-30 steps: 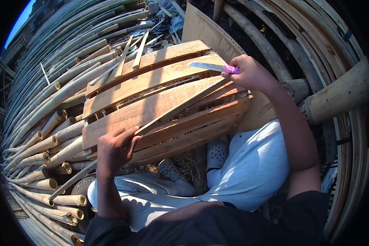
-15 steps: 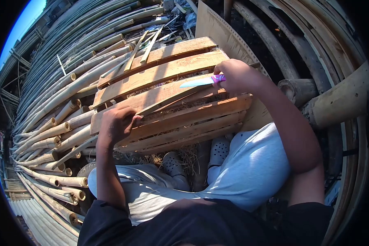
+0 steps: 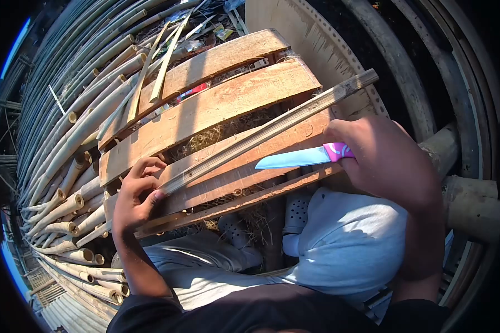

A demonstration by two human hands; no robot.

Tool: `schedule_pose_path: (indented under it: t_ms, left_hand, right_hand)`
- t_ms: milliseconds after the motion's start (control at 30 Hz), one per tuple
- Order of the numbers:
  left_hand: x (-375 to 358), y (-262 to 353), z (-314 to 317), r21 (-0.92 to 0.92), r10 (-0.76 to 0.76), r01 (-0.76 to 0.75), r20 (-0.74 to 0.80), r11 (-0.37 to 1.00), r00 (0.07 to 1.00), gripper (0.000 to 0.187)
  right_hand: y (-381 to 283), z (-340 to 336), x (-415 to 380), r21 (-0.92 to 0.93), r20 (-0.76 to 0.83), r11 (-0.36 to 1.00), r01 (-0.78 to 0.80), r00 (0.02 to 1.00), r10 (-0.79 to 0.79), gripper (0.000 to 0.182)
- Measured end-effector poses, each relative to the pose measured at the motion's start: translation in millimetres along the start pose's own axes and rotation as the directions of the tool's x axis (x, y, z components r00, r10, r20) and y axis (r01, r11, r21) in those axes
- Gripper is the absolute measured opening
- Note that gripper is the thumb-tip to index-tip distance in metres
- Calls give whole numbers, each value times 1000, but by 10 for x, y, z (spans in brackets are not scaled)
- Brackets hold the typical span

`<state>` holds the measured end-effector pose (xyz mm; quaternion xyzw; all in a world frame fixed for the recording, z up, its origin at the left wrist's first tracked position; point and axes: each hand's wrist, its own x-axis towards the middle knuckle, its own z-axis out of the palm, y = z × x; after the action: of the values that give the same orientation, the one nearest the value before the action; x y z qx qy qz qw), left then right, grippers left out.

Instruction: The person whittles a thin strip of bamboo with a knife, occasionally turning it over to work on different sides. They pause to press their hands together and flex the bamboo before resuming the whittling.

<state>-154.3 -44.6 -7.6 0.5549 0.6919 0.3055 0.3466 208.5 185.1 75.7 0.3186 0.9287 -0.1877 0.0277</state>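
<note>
A long bamboo strip point(image 3: 266, 132) slants over a slatted wooden crate point(image 3: 228, 89), its far end rising toward the upper right. My left hand point(image 3: 136, 197) pinches the near end of this strip at the crate's left side. In my right hand point(image 3: 386, 161) is a knife point(image 3: 300, 158) with a light blue blade and a pink-and-white handle. The blade points left, below the strip and apart from it. My right fingers wrap round the handle, partly hidden behind the hand's back.
Two thin bamboo strips point(image 3: 166, 61) lean over the crate's far left corner. Stacked bamboo poles point(image 3: 78, 150) fill the left side. A plywood sheet point(image 3: 316, 41) stands behind the crate, and thick bamboo point(image 3: 472, 205) lies at right. My shoes point(image 3: 297, 213) are below the crate.
The bamboo strip has lifted and turned, so its far end now sticks out past the crate's upper right. My right hand and knife have moved down and right. The view has shifted closer.
</note>
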Motion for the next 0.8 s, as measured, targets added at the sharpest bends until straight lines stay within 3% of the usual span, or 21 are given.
schedule_pose_path:
  t_ms: [100,133,167,300,333,467,600,700,767,800]
  left_hand:
    - [81,-18,18,-4,26,-26,26,1000,999,39]
    - [55,47,13,10,-71,71,21,997,997,40]
    - [58,37,23,9,-71,71,36,997,997,40]
    - [-13,-6,116,59,13,-8,-72,998,997,42]
    - [-25,-6,131,66,15,-12,-59,998,998,41]
    - [-84,-84,118,62,53,-51,-24,997,998,29]
    - [-150,-92,149,99,107,-100,-74,990,991,28]
    - [-191,-95,109,100,36,-37,10,994,999,35]
    - [-186,-88,117,117,278,-281,46,953,960,46]
    - [-171,-152,88,106,154,-160,59,981,986,53]
  right_hand:
    - [-26,-10,103,46,31,996,-74,997,73,27]
    - [-26,6,112,49,37,995,-83,996,81,27]
    - [-31,33,97,57,23,993,-104,994,103,26]
    - [-64,207,-59,8,-63,988,-152,986,152,21]
    - [-149,189,-90,41,-27,969,-245,969,246,16]
    - [-156,442,-351,-62,-53,967,-246,969,243,11]
    - [44,914,-459,-6,-347,994,111,932,-107,18]
    - [8,1055,-440,-123,-398,982,144,899,-181,19]
    - [18,1103,-425,-143,-409,982,121,897,-170,14]
    - [34,1091,-423,-168,-371,975,144,907,-198,12]
